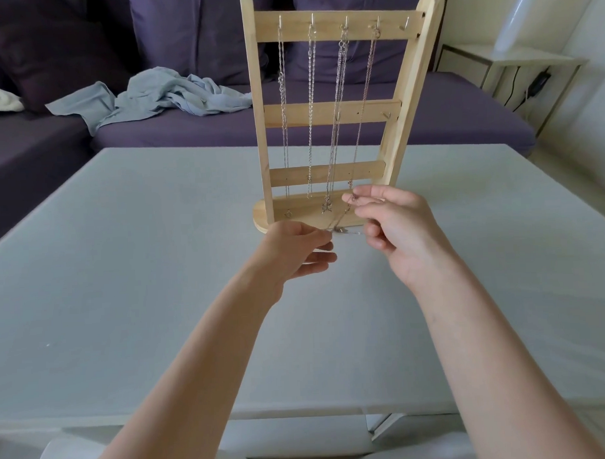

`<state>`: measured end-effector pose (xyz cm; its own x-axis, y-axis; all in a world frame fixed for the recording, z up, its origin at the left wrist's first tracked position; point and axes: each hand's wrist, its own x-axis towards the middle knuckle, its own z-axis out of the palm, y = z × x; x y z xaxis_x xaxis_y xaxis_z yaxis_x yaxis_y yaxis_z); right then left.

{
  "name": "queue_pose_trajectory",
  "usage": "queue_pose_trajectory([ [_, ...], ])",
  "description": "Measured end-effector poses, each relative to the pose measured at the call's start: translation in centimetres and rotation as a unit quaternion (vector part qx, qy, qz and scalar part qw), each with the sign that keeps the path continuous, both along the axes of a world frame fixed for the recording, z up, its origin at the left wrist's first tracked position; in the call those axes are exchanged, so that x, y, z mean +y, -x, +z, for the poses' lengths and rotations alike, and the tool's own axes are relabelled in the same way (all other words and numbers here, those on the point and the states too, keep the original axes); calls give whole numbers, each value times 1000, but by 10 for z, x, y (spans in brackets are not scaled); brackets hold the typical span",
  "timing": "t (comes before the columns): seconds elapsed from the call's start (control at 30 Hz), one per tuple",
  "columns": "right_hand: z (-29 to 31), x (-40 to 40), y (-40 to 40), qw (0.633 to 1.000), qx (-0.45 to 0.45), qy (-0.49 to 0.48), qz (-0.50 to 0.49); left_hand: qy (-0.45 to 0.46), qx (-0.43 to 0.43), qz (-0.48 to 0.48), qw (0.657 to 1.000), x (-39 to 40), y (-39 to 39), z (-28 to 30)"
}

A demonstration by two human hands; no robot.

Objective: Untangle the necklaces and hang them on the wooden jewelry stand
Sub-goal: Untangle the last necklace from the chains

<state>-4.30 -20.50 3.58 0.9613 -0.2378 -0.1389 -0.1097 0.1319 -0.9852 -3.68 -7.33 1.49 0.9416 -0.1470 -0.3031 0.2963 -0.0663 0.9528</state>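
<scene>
The wooden jewelry stand (331,113) is upright at the far middle of the table (124,287). Several silver necklaces (310,102) hang from the hooks on its top bar, their pendants near the base. The rightmost top hook (404,25) is bare. In front of the base, a thin silver chain (342,228) stretches between my hands. My left hand (295,252) pinches one end of it. My right hand (393,226) pinches the chain higher up, next to the hanging pendants.
A purple sofa (444,114) runs behind the table, with a crumpled light-blue cloth (159,97) on it. A white side table (515,64) with a cable stands at the far right. The table's near edge is close to me.
</scene>
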Motion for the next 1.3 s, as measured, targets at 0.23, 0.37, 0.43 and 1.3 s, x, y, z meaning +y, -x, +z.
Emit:
queue_pose_trajectory([
  [0.23, 2, 1, 1, 998, 23, -11, 54, 167, 25, 53, 984, 0, -2, 3],
  [0.37, 2, 3, 2, 996, 29, -22, 86, 215, 36, 64, 974, 2, -2, 5],
  [0.43, 1, 4, 2, 994, 28, -7, 101, 199, 44, 67, 977, 3, -1, 3],
  [1.3, 3, 0, 3, 989, -41, 67, 127, 87, 39, 106, 990, 3, -3, 1],
])
